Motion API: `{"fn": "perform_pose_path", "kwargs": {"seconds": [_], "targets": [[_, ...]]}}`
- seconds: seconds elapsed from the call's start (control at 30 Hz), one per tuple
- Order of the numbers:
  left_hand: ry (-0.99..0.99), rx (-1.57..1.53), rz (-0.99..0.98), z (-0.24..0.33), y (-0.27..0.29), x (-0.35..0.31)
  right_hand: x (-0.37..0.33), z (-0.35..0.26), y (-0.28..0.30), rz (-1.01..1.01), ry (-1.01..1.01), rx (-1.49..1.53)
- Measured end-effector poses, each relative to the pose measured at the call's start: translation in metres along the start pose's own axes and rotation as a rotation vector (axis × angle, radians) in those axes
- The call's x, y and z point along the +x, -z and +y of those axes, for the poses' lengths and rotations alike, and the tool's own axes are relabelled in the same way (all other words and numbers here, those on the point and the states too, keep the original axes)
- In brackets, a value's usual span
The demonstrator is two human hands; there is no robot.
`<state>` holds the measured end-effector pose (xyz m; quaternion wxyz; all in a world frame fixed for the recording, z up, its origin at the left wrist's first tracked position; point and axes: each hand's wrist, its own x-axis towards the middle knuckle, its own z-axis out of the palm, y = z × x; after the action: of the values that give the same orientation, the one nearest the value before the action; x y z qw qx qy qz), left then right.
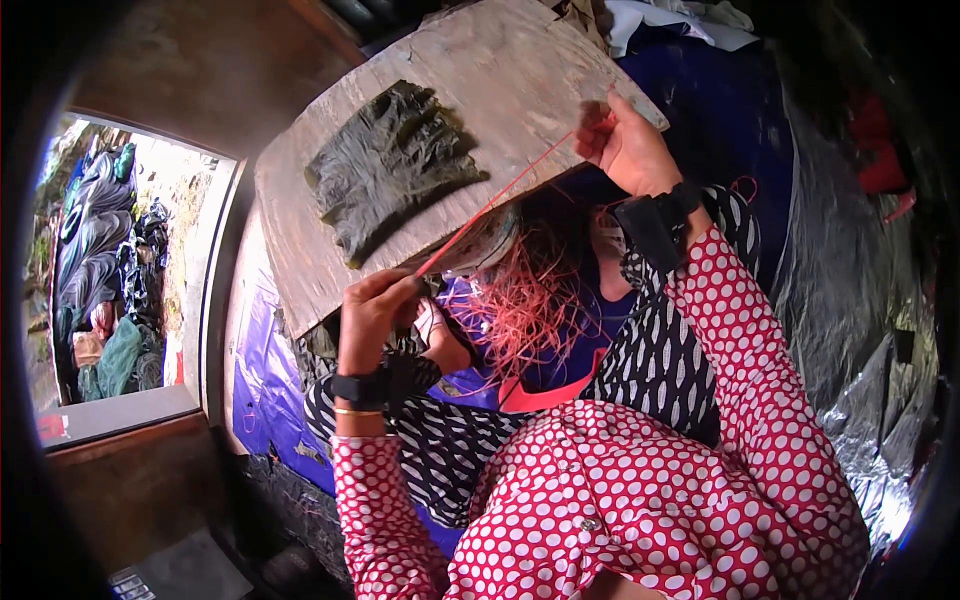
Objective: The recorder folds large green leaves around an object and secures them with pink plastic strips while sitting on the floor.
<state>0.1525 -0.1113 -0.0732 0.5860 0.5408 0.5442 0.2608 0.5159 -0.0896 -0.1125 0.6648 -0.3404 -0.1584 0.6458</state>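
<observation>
A thin red plastic string (490, 207) stretches taut on a slant between my two hands, along the near edge of a wooden board (510, 70). Its lower left end is pinched in the closed fingers of my left hand (372, 310), beside the board's near left corner. My right hand (635, 145), above the board's right end, has its fingers curled round the other part of the string. On the board lies a flat, wrinkled stack of dark green leaves (390, 165), apart from both hands. Below the board, between my legs, sits a loose tangle of red strings (535, 310).
Blue sheeting (700, 100) covers the ground around the board. Grey plastic sheeting (830, 280) lies to the right. At the left, a framed opening (215, 270) shows dark and green bags (120, 355) outside. White cloth or paper (680, 22) rests beyond the board's far edge.
</observation>
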Motion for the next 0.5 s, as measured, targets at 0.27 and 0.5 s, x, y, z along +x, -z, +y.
{"fn": "perform_pose_path", "kwargs": {"seconds": [0.27, 0.5], "targets": [[0.176, 0.212, 0.273, -0.020, 0.078, 0.017, 0.014, 0.034, 0.005, 0.164, -0.063, 0.018], [0.246, 0.316, 0.329, -0.029, 0.095, 0.042, 0.019, 0.032, -0.006, 0.151, -0.037, -0.003]]}}
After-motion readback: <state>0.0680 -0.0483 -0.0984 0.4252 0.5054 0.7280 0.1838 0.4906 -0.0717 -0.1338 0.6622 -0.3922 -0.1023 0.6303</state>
